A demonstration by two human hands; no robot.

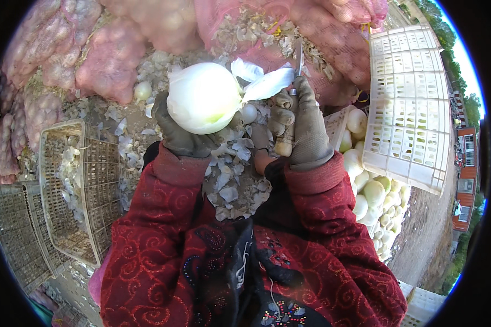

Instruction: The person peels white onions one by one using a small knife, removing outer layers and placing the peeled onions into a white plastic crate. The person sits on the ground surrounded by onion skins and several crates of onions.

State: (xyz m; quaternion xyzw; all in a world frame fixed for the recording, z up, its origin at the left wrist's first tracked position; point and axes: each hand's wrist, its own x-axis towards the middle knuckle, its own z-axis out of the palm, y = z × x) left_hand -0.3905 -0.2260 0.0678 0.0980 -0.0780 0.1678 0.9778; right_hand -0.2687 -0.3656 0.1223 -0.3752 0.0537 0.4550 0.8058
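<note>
A large white onion [204, 98], mostly bare of its dry skin, rests in my gloved left hand [184, 137], its fingers cupped beneath and around it. My gloved right hand [307, 118] grips a knife by its wooden handle [285, 143], and the blade [299, 57] points up and away. Pale strips of onion skin [270, 83] stretch between the onion's right end and my right thumb, by the base of the blade. Underneath, loose onion skins [229, 184] cover the ground between my feet.
Pink mesh sacks of onions [110, 61] stand ahead. On the left is a plastic crate [86, 196] holding skin scraps. Peeled onions [374, 194] are heaped at the right beside an upended white crate [407, 106]. Single onions [143, 90] lie on the littered ground.
</note>
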